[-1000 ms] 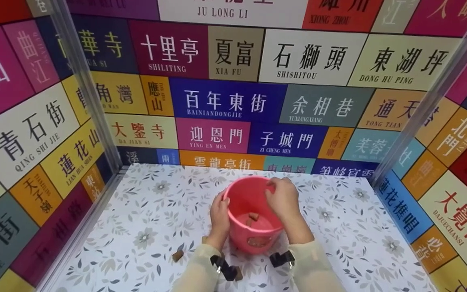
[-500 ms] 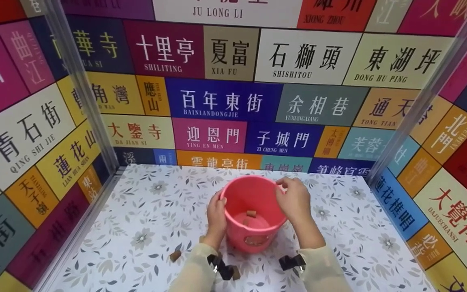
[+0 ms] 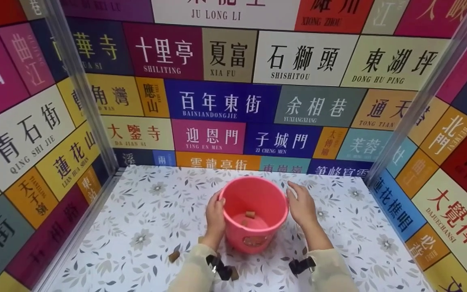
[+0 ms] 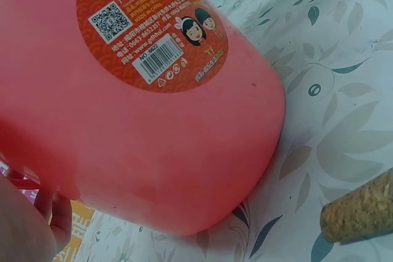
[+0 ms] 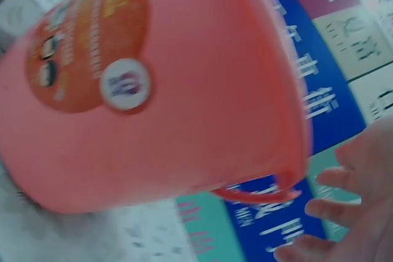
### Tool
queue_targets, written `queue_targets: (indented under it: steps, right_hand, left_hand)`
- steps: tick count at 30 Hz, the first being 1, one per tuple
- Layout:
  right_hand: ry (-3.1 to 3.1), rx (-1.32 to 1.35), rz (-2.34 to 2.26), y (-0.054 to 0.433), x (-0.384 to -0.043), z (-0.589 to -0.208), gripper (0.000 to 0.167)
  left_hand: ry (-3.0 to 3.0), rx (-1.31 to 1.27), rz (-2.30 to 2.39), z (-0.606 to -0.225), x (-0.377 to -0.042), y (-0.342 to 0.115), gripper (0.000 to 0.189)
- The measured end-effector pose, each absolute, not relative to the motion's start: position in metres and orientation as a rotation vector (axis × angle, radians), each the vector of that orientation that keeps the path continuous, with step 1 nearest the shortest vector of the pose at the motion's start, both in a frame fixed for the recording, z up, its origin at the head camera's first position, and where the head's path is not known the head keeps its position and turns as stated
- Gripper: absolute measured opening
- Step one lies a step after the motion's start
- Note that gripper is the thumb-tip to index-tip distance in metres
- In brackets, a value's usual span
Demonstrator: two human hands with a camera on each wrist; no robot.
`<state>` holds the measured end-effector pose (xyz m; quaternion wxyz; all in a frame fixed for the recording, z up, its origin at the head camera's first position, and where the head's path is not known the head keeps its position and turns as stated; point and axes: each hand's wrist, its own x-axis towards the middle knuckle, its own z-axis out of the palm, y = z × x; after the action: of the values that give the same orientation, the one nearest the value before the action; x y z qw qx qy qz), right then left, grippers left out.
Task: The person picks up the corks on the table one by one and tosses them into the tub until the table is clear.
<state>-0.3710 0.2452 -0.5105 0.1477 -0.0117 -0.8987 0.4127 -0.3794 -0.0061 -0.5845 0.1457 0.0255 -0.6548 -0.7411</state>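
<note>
A pink bucket [image 3: 253, 239] stands upright on the table, its round label showing in the left wrist view. My left hand [image 3: 215, 217] holds its left side, thumb at the rim. To the right of the bucket my right hand [image 3: 303, 205] is held apart from it, fingers spread and holding nothing; the right wrist view shows those fingers near the rim and the red handle [image 5: 255, 197]. Inside, a brown cork [image 3: 250, 213] lies on the bottom, with another partly visible cork beside it. A loose cork [image 4: 359, 210] lies on the table near the bucket.
More corks lie on the table's left side, one cork [image 3: 174, 256] left of my sleeve and another cork [image 3: 234, 273] by the left wrist strap. The floral tabletop [image 3: 136, 211] is bounded by walls [image 3: 221, 101] covered in coloured signs, with clear corner posts.
My right hand has let go of the bucket's right rim and moved away to the right, its fingers opening. My left hand has stayed on the bucket. A cork inside has shifted slightly.
</note>
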Motion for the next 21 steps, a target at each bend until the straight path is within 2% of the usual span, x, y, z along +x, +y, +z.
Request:
queue_targets:
  steps: [10,21]
  right_hand:
    - [-2.373,-0.177,1.991,0.234,-0.382,-0.534,0.052]
    - [-2.219,-0.206,2.081,0.221,-0.378,-0.543,0.048]
  left_hand:
    - [-1.881,0.087,-2.202,-0.583,-0.378,-0.005,0.045]
    - [-1.884,0.085,-2.172,-0.581,-0.378,-0.006,0.045]
